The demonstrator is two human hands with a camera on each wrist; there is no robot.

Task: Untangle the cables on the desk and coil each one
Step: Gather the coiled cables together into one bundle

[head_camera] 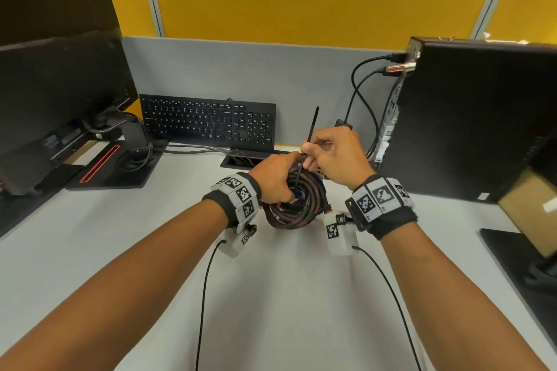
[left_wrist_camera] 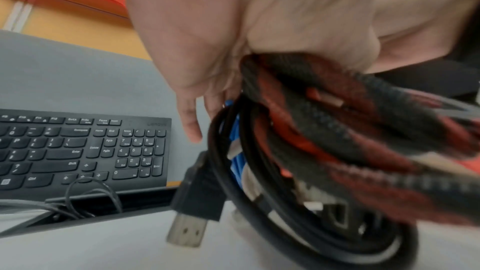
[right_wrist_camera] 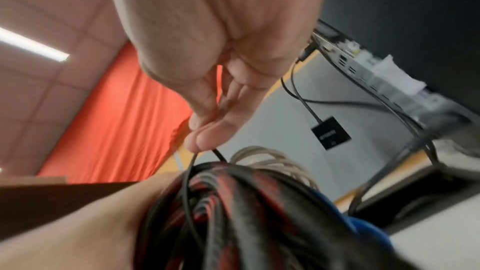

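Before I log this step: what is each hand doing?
Left hand: grips the cable coil.
Right hand: pinches the black cable tie.

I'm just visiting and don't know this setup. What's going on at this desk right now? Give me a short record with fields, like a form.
Setting: grey desk with a keyboard, a monitor and a black computer case
Left hand: grips the coiled cable bundle, red-and-black braided with thinner black and blue cables
Right hand: pinches a thin black tie strip that sticks up above the bundle
Loose end: a USB plug hangs from the bundle
Stage: coil formed; the strip looks to be going round it, fastening not visible
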